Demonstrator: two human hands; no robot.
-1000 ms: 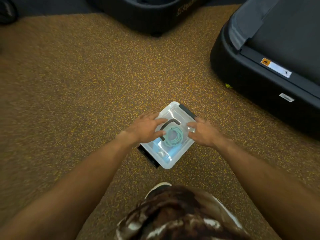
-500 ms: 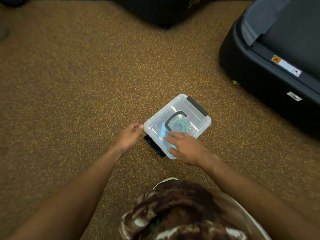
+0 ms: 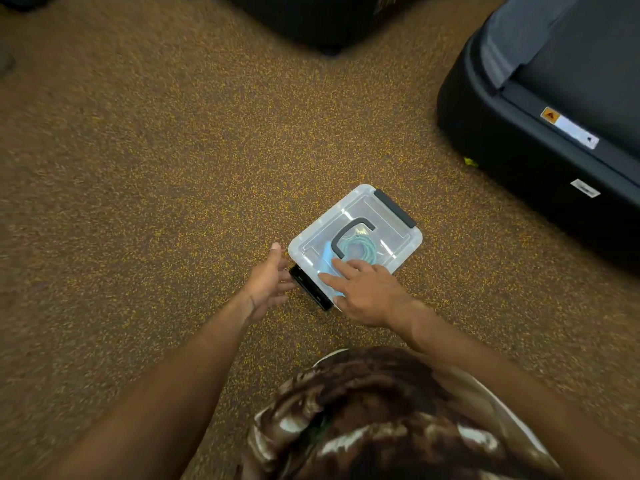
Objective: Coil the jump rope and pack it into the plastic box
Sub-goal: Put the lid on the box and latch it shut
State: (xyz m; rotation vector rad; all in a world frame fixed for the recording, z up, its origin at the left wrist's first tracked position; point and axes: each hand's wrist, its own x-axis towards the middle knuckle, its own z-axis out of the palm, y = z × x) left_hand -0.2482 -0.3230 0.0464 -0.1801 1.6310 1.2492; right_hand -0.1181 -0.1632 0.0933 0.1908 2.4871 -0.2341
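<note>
We see the lidded plastic box (image 3: 367,220) angled toward the frame's upper right, our right hand (image 3: 367,292) spread flat on its lid, our left hand (image 3: 268,282) open beside its near latch (image 3: 310,288).

Brown yellow-flecked floor (image 3: 173,168), black treadmill base (image 3: 540,140) at right, evenly lit

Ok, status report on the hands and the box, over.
Left hand open beside near latch. Right hand flat on lid. Jump rope coiled inside plastic box. Nothing blocking.

No readable text; treadmill (image 3: 554,109) carries orange warning-triangle sticker (image 3: 568,128), print too small.
</note>
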